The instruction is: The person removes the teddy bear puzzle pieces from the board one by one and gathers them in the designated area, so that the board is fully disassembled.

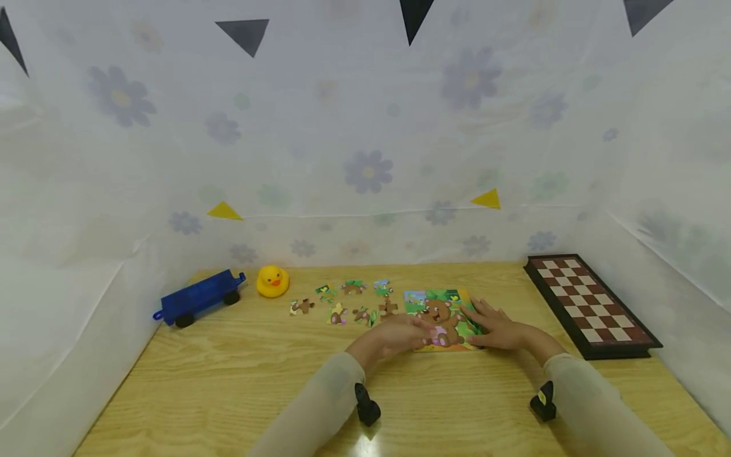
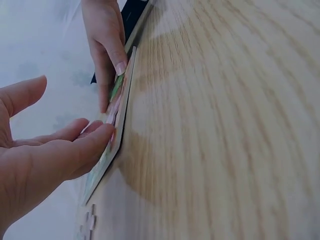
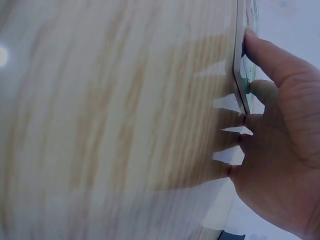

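Observation:
A bear jigsaw puzzle [image 1: 438,310] in a flat board lies right of the table's middle. Over its lower left part is my left hand [image 1: 396,335], fingertips at the picture; the left wrist view shows that thumb raised apart from the extended fingers [image 2: 75,152]. My right hand [image 1: 502,330] rests with spread fingers on the board's right side. In the right wrist view its thumb [image 3: 270,52] touches the board [image 3: 237,65] near the edge. Several loose puzzle pieces, one with a brown bear part [image 1: 337,313], lie left of the board.
At the back left stand a yellow rubber duck [image 1: 273,282] and a blue toy wagon [image 1: 200,296]. A brown and white checkered board [image 1: 588,301] lies at the right. White flowered sheeting [image 1: 365,216] encloses the wooden table [image 1: 228,381] at the back and sides.

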`<state>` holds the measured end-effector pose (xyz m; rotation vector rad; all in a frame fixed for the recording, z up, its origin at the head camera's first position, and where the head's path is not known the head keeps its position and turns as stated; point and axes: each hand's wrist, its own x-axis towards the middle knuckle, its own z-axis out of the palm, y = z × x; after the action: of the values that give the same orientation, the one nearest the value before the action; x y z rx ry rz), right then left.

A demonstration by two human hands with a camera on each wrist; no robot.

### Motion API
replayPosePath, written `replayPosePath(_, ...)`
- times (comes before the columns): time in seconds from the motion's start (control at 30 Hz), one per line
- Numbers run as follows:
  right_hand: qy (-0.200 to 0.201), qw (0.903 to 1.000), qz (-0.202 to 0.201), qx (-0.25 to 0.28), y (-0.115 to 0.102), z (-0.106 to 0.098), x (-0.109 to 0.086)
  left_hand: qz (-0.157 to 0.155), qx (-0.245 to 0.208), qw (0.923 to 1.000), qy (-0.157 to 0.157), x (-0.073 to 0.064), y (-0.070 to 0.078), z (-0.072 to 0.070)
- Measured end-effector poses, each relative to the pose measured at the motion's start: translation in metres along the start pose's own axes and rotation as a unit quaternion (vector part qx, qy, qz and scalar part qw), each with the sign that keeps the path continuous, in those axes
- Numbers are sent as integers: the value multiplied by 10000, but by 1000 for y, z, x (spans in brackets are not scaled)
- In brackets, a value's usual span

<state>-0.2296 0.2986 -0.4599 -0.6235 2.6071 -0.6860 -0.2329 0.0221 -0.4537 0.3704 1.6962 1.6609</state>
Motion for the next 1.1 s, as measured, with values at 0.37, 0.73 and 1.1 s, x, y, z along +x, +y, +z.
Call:
replayPosePath(0.37,23,10000,10,-64,2,1,-2,217,-1004,9943,278,8,-8,1)
replayPosePath(0.73,22,10000,17,-35,-2,1,-2,458,15,9988,172,15,-10,2)
replayPosePath(1.1,38,10000,-8,-23,-4,0,-2,609,182,9960,623,23,-19,14)
